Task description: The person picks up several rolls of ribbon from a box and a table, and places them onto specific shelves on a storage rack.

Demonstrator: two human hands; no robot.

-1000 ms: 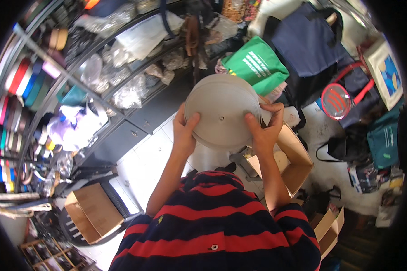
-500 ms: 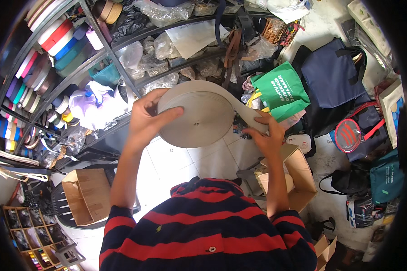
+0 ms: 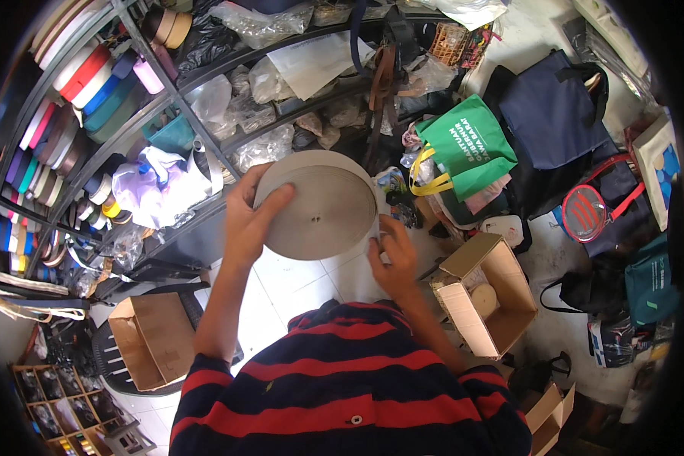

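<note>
Holding a grey roll (image 3: 317,216) up in front of the striped shirt (image 3: 349,372), the two hands work at its opposite sides, above the pale tiled floor (image 3: 281,292). The left hand (image 3: 252,213) grips the roll's left edge, thumb laid on the flat face and the other fingers wrapped behind the rim. The right hand (image 3: 394,254) is at the right edge, its fingers bent inward beside a narrow grey strip (image 3: 380,216) that runs down the rim; whether they pinch that strip, I cannot tell. The roll's face is tilted toward the person, with a small hole near its middle. To the right, on the floor, an open box (image 3: 518,281) has a round beige piece (image 3: 482,300) inside. To the left, another open box (image 3: 171,342) rests on a black chair (image 3: 101,342). Beyond the roll, a shelf (image 3: 205,135) carries coloured spools (image 3: 83,72) and clear plastic bags (image 3: 262,148). Farther right are a green bag (image 3: 467,144) with yellow handles, a navy bag (image 3: 551,114) and a red racket (image 3: 585,214).
</note>
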